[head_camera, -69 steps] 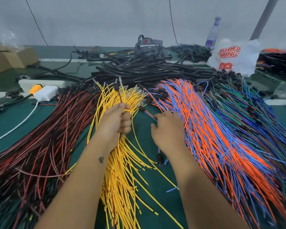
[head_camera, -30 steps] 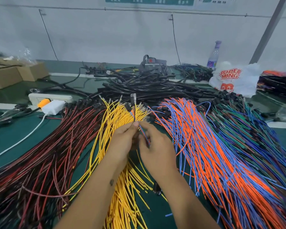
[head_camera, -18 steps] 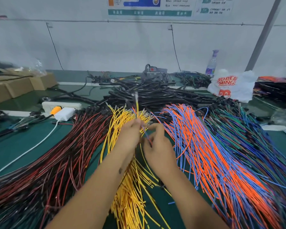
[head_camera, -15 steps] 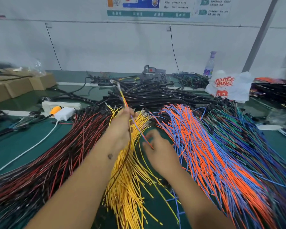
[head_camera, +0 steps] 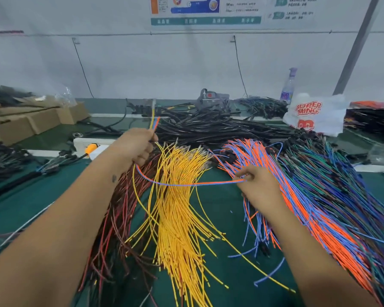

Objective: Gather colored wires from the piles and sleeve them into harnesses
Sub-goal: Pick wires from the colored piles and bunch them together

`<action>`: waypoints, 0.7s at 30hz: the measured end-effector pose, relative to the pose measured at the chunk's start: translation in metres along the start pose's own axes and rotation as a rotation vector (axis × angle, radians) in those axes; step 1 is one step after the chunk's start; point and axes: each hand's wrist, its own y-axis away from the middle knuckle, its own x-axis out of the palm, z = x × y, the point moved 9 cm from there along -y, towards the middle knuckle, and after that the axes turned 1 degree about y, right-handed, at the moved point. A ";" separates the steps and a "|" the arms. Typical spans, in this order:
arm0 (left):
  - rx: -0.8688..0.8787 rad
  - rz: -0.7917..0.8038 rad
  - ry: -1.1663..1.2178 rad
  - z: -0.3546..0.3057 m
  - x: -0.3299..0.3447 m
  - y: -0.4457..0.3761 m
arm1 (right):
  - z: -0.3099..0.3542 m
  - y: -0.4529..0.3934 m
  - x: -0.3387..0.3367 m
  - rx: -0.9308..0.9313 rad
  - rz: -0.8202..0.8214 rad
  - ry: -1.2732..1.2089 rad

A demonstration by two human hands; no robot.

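The left hand grips a small bunch of yellow, blue and orange wires, tips upward. Right of the yellow wire pile, the right hand pinches an orange-and-blue wire pair stretched sideways across that pile, nearer the orange-and-blue pile.

Left arm: yours comes in from the bottom left, bare forearm, stretched up and forward across the bench.
Left hand: raised, curled into a loose fist, back of the hand facing you. It grips a small bunch of wires whose tips poke up out of the top of the fist.
Right arm: yours reaches in from the bottom right, also bare, angled toward the middle.
Right hand: lower than the left and well apart from it, knuckles up. Fingertips pinch the far end of an orange and blue pair that runs from the other fist.
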 end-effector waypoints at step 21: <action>-0.030 0.305 0.700 -0.019 0.287 0.019 | -0.095 0.011 -0.137 -0.010 -0.007 0.342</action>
